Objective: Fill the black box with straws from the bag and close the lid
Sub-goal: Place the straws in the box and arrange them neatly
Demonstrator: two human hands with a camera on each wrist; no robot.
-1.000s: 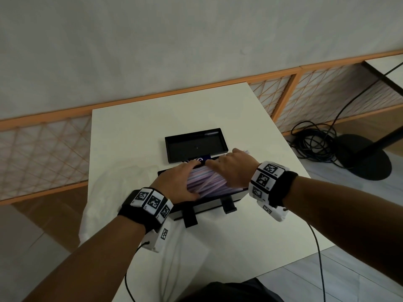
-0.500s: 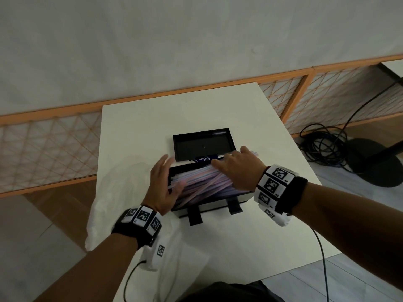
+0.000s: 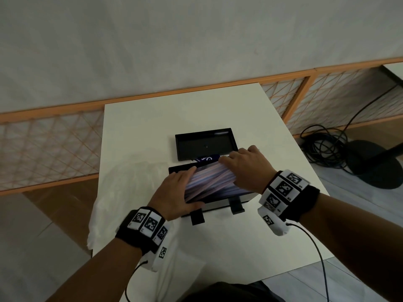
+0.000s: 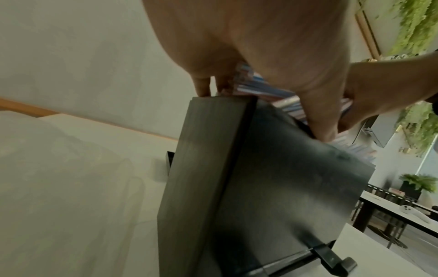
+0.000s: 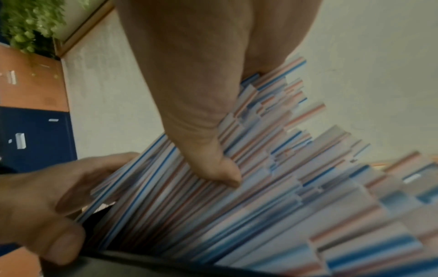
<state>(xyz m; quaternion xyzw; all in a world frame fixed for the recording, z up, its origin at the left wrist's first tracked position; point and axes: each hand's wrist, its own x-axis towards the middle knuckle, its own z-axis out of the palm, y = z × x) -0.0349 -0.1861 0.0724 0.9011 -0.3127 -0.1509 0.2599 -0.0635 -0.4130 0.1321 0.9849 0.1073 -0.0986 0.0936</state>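
Head view shows the black box (image 3: 218, 202) sitting near the front of the white tabletop (image 3: 152, 127), heaped with striped straws (image 3: 211, 182) that lie crossed and fanned above the rim. The left hand (image 3: 174, 195) lies flat against the left end of the pile, fingers straight, thumb along the box's near edge. The right hand (image 3: 246, 168) presses its straight fingers down on the right end, where straw tips stick out past the box wall. Neither hand grips anything; both are spread and pushing. The lid (image 3: 205, 143) lies upturned on the tabletop just behind the box, touching or nearly touching it. A clear bag (image 3: 122, 192) lies slack to the left.

Judging by this, filling is about done and the step in hand is squaring and settling the straws. Next, the overhanging ends want nudging inward and the pile levelling below the rim, or the lid will not seat. Then one hand can reach back for the lid.
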